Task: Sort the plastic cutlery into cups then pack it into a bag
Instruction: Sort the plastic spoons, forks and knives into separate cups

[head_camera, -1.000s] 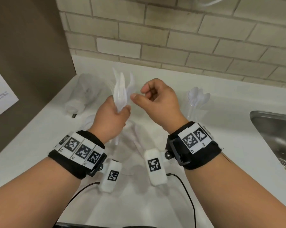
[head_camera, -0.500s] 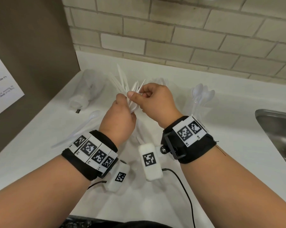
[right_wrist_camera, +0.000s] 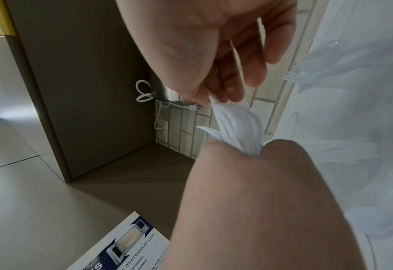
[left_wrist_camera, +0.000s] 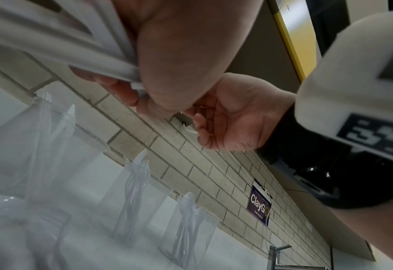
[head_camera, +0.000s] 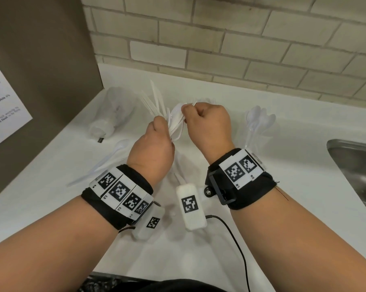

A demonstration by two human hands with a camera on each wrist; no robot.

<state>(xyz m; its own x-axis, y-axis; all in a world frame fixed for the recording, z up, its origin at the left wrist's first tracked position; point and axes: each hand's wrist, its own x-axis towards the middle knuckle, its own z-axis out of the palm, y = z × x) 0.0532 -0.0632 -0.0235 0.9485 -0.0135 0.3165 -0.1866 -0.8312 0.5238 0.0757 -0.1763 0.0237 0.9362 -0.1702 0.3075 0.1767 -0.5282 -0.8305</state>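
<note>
My left hand (head_camera: 163,128) grips a bundle of white plastic cutlery (head_camera: 176,123) upright above the counter; its handles show in the left wrist view (left_wrist_camera: 52,36). My right hand (head_camera: 187,108) pinches the top of one piece in that bundle (right_wrist_camera: 237,124). Three clear cups stand along the back of the counter: one with knives (head_camera: 155,98), one with forks (left_wrist_camera: 137,191) mostly hidden behind my right hand in the head view, and one with spoons (head_camera: 260,123). A loose spoon (head_camera: 114,152) lies on the counter to the left.
A clear plastic container (head_camera: 108,114) lies on its side at the back left, next to a brown side panel (head_camera: 41,81). A steel sink (head_camera: 354,165) is sunk into the white counter (head_camera: 283,186) at the right. A brick wall runs behind.
My right hand, apart from the bundle a second ago, has moved left onto it and now pinches a piece at the top. My left hand has kept its grip.
</note>
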